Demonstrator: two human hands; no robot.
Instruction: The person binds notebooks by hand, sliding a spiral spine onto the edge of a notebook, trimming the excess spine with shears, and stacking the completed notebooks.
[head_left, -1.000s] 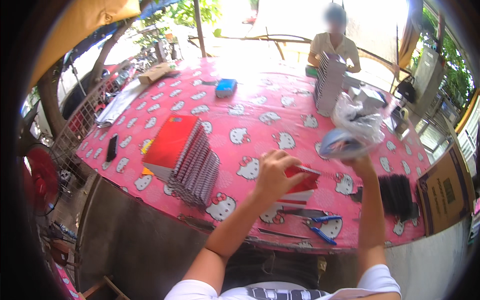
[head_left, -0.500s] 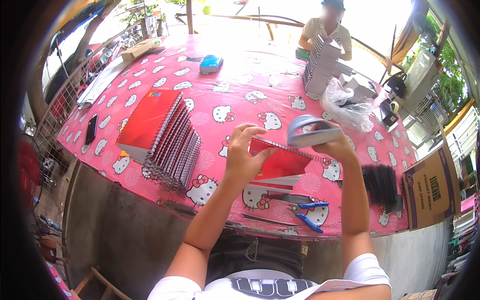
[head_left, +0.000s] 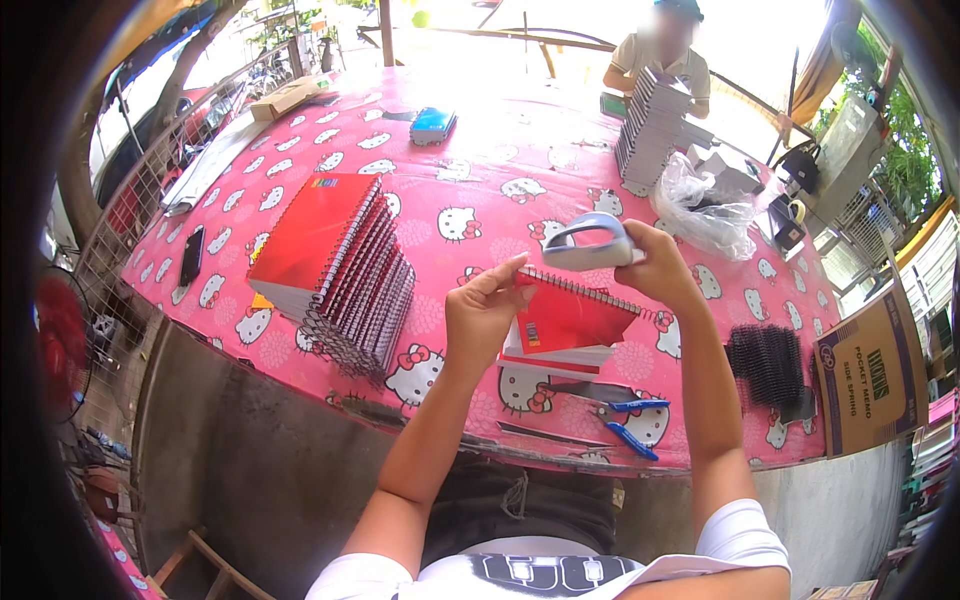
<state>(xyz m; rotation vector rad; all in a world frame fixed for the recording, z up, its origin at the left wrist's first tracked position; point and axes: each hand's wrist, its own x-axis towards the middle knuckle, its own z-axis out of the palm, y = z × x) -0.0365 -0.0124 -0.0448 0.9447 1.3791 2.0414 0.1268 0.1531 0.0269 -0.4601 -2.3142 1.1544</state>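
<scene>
In front of me, a red spiral notebook (head_left: 575, 318) lies on a small stack of red-covered notebooks (head_left: 548, 366), its coil along the far edge. The coil's wire runs out past the notebook's right end. My left hand (head_left: 485, 312) pinches the notebook's far left corner, by the end of the coil. Wrapped in my right hand (head_left: 660, 268) is a grey-blue and white hand tool with a looped body (head_left: 583, 256), held just above the coil; its exact kind is unclear. Blue-handled cutting pliers (head_left: 635, 430) lie near the table's front edge.
A tall stack of red spiral notebooks (head_left: 340, 265) stands at left, beside a phone (head_left: 192, 257). Black coils (head_left: 765, 365) and a cardboard box (head_left: 870, 375) are at right. Farther off are a plastic bag (head_left: 705, 215), stacked notebooks (head_left: 650, 130) and a seated person (head_left: 665, 60).
My right hand has turned the looped tool and brought it left, over the coil. My left fingers have drawn closer together at the notebook's corner. The whole view has shifted slightly.
</scene>
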